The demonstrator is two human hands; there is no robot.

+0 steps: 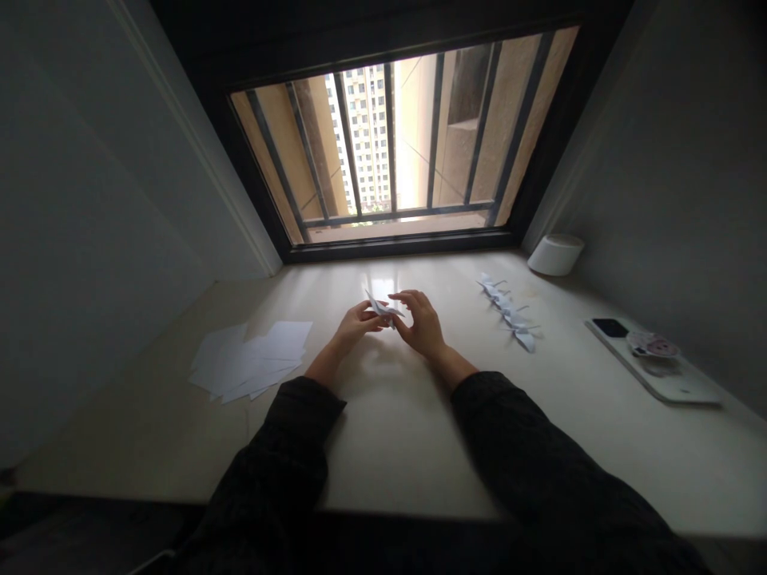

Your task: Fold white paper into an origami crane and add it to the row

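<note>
A folded white paper crane (383,308) is held up between my hands, above the middle of the sill. My left hand (355,326) grips it from the left, fingers closed on its lower part. My right hand (421,321) curves round its right side, the thumb against the folded paper and the forefinger raised above it. Part of the crane is hidden by my fingers. To the right, several finished paper cranes (509,310) sit in a slanting row. Several loose white paper sheets (255,359) lie overlapping on the left.
The pale sill (395,447) ends at a front edge near my forearms. At the far right lies a white phone (653,363) with a round grip on its back. A white cylindrical object (555,254) stands in the back right corner. Behind is a barred window (389,144).
</note>
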